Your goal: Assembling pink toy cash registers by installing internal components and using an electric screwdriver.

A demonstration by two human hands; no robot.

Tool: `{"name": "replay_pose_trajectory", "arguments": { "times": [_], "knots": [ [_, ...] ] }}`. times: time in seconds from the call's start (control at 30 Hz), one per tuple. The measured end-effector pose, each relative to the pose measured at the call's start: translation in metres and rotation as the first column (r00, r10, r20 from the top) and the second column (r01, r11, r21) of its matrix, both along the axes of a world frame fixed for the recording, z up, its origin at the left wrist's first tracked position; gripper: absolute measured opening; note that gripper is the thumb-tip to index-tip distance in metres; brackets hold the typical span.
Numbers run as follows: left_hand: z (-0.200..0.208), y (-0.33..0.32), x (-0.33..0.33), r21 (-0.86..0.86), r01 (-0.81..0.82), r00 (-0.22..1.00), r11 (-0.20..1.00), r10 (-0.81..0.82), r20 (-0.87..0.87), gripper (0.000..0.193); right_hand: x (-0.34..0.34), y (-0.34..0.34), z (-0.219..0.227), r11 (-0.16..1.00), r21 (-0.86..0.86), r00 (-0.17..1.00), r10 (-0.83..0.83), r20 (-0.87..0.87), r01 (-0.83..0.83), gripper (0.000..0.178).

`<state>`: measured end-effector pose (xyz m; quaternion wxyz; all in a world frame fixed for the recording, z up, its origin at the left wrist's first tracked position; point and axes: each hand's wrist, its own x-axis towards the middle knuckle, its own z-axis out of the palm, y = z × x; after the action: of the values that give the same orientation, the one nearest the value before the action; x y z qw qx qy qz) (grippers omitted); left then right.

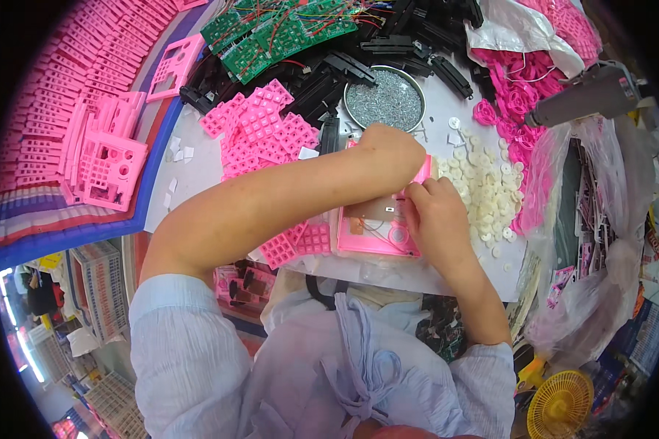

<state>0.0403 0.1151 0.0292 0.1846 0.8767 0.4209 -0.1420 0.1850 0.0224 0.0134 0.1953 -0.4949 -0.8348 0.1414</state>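
A pink plastic case (351, 243) with a greyish flat panel (377, 209), thin wires and a round ring lies in front of me on the white worktop. My left arm reaches across it, and my left hand (394, 150) is bent over the case's far part. Its fingers are hidden beneath the hand. At the case's right edge, my right hand (443, 219) has its fingers curled and its thumb against the rim, gripping there. Beyond my left hand stands a round metal dish (346, 99) full of small screws (384, 104).
Pink button pads (260, 124) are piled to the left, with more pads (296, 245) nearer. Green circuit boards (271, 44) and black plastic parts (417, 47) lie at the back. White discs (483, 183) spread on the right, beneath a grey powered screwdriver (586, 99). Pink faceplates (110, 168) fill the left.
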Motion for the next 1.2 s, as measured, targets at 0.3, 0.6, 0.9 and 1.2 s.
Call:
{"name": "replay_pose_trajectory", "arguments": {
  "times": [0.3,0.6,0.9,1.2],
  "knots": [
    [-0.016,0.000,-0.027,-0.026,-0.119,0.960,0.993,0.121,0.251,0.008,0.001,0.022,-0.016,0.993,0.121,0.972,0.027,-0.235,0.002,0.012],
    [-0.001,-0.002,-0.022,-0.101,-0.156,0.964,0.982,0.174,0.201,0.012,0.006,0.030,-0.023,1.000,0.013,0.978,-0.026,-0.205,0.029,0.010],
    [0.013,-0.001,-0.012,-0.052,-0.112,0.991,0.992,0.116,0.073,0.016,0.013,0.022,-0.005,0.951,0.136,0.961,0.274,0.038,-0.277,0.015],
    [-0.005,0.009,-0.023,0.084,0.231,0.967,0.969,-0.238,0.090,0.017,0.010,0.012,-0.020,0.964,0.175,0.978,0.206,-0.018,-0.199,0.033]
  ]
}}
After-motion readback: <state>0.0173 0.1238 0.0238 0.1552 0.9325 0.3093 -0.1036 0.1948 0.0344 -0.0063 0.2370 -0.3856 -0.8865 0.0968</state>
